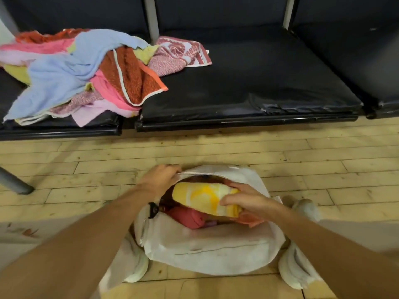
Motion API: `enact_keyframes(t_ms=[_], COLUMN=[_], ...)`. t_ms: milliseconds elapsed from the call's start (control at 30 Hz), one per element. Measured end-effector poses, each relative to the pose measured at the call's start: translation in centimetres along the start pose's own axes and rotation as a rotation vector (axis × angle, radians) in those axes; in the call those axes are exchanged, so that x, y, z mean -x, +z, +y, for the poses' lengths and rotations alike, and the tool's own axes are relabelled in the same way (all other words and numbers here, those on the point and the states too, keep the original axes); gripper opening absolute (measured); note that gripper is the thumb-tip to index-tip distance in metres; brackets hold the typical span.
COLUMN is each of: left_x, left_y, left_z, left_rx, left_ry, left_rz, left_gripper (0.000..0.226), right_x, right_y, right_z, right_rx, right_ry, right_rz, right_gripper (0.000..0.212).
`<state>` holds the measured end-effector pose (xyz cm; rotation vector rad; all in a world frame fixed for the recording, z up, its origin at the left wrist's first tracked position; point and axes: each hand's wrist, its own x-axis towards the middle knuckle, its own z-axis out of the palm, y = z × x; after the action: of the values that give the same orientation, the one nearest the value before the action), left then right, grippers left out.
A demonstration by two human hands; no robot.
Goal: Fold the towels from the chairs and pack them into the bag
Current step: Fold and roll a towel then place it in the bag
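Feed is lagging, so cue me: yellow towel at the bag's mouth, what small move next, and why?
Probably push the yellow towel down into the white bag and release it. The right hand grips it at the mouth, above a pink towel already inside, while the left hand holds the rim open. An unfolded pile waits on the chairs.

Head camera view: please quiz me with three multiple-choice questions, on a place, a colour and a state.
1. Where does the unfolded towel pile lie?
A) on the chairs
B) on the floor
C) on a table

2. What colour is the rolled towel in the right hand?
A) blue
B) yellow and white
C) green

3. The bag is:
A) zipped shut
B) held open
C) tied

Answers: 1 A, it lies across the chairs; 2 B, yellow with white patches; 3 B, the left hand grips its rim.
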<state>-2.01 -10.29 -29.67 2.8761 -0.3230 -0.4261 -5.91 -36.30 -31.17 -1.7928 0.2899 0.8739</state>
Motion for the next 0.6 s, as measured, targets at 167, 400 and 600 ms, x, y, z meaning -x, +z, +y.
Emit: enact_keyframes(t_ms=[167, 400, 600], left_x=[-0.2, -0.2, 0.0], left_y=[-0.8, -0.2, -1.3], left_z=[-0.4, 1.3, 1.5], left_rx=[0.016, -0.107, 0.104], left_ry=[0.061, 0.147, -0.026], left_rz=[0.067, 0.184, 0.043], left_gripper=[0.027, 0.025, 0.027], right_x=[-3.4, -6.3, -5.3], right_y=[5.0, 10.3, 11.0], right_z=[-1.0, -2.6, -1.9], right_rx=[0.008, 0.239, 0.226], right_ry=[-0.008, -0.085, 0.023], right_rz=[0.083, 0.239, 0.143], right_gripper=[0.070, 0.072, 0.109])
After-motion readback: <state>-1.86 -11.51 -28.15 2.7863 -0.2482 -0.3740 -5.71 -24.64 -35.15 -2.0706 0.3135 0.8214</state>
